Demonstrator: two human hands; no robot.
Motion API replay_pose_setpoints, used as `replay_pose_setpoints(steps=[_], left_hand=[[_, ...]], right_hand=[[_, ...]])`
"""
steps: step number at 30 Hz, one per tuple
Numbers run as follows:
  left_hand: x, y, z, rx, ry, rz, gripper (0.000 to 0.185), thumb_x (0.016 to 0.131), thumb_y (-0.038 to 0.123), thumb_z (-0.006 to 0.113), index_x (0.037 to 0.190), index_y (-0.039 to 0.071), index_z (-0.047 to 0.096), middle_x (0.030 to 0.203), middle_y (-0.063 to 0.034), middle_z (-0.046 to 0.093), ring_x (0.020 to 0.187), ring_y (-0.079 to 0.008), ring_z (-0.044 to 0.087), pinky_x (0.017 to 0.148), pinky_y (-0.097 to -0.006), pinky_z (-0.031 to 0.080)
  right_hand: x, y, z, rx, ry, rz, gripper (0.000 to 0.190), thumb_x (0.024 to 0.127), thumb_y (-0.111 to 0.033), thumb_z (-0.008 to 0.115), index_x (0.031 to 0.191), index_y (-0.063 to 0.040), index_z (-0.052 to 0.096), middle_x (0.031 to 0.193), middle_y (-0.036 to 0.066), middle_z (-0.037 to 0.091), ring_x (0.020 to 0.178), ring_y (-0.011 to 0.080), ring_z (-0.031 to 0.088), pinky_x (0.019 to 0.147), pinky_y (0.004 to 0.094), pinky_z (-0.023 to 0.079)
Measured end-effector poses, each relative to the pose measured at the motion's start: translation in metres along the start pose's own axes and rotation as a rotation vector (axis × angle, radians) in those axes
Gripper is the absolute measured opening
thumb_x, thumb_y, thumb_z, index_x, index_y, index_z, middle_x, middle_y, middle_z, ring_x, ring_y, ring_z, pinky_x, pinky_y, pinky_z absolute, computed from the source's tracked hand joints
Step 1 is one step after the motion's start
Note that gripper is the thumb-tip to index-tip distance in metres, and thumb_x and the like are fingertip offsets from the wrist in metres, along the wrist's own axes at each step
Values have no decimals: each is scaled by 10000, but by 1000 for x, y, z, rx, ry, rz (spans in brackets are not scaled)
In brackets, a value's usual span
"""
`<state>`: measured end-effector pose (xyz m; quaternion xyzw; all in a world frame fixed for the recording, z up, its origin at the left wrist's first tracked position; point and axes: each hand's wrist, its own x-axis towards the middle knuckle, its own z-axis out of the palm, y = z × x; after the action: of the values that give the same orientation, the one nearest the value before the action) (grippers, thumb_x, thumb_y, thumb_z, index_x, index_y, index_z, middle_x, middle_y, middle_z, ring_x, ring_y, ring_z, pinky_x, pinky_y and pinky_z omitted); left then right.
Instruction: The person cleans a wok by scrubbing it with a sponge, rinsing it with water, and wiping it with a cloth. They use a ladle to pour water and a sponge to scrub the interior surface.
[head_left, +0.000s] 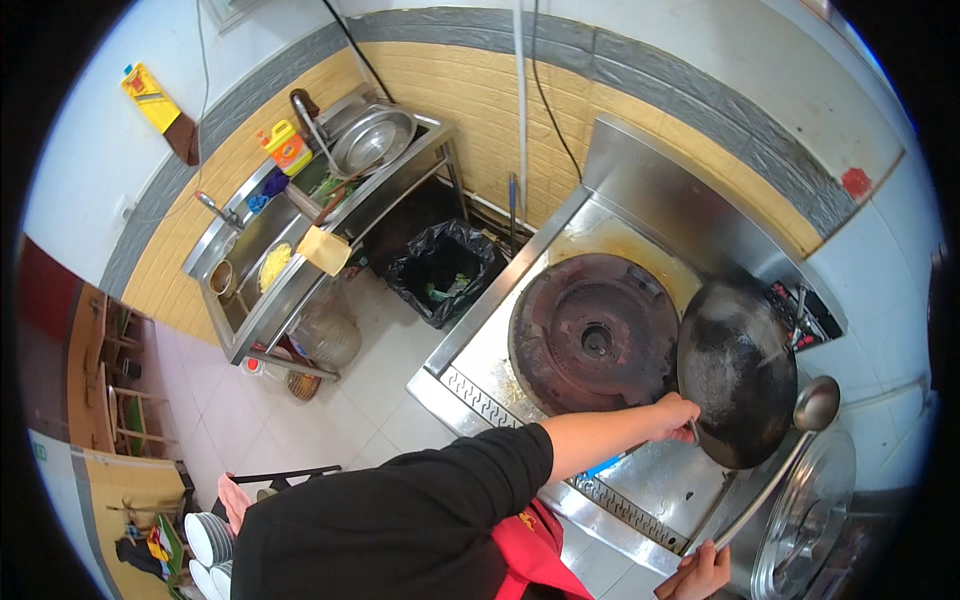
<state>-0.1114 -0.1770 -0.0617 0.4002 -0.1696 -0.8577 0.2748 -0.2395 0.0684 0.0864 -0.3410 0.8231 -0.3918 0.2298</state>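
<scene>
My left hand (677, 418) grips the small side handle of a dark steel wok (739, 375), which is tilted up on its side, right of the round wok burner (596, 337). In my right hand (701, 571), at the lower right, is the handle of a long metal ladle (816, 403); the bowl of the ladle is up beside the wok's right edge. The wok's curved dark surface shows grey worn patches.
Right of the stove stands a large round metal lid or pan (814, 517). A steel backsplash (675, 187) rises behind the burner. A bin with a black liner (442, 274) stands left, near steel sinks (251, 300). Stacked white bowls (208, 538) are lower left.
</scene>
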Motion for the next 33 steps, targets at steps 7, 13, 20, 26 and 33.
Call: replay_pose_setpoints(steps=[7,13,20,26,33], left_hand=[[1,6,2,-26,-14,-4,122,849,85,594,768,16,534,753,-123,598,650,-252,658,621,-375,597],[2,7,5,-11,4,-15,104,843,88,595,786,16,547,755,-110,596,635,-239,641,604,-371,588],[0,6,9,-16,11,-18,92,833,91,601,791,19,560,747,-108,599,631,-227,636,593,-364,584],[2,2,11,-11,32,-26,101,831,93,605,777,19,563,745,-106,607,620,-220,632,584,-359,584],[-2,4,10,40,89,38,116,829,91,628,770,8,571,710,-108,596,599,-240,627,577,-374,588]], right_hand=[[23,22,-11,28,95,-147,258,838,-215,660,742,21,617,579,102,548,507,201,499,484,373,399],[35,36,-11,249,104,-107,202,845,-129,672,725,18,602,582,93,545,507,180,487,463,343,372],[34,30,-12,254,87,-100,193,855,-110,665,738,24,589,614,95,541,526,176,484,479,330,371],[33,23,-14,183,93,-89,206,857,-126,651,726,24,600,598,100,555,516,183,496,482,331,385],[30,8,-18,-63,-12,-102,342,887,-309,654,874,31,687,757,158,669,688,255,647,616,383,514]])
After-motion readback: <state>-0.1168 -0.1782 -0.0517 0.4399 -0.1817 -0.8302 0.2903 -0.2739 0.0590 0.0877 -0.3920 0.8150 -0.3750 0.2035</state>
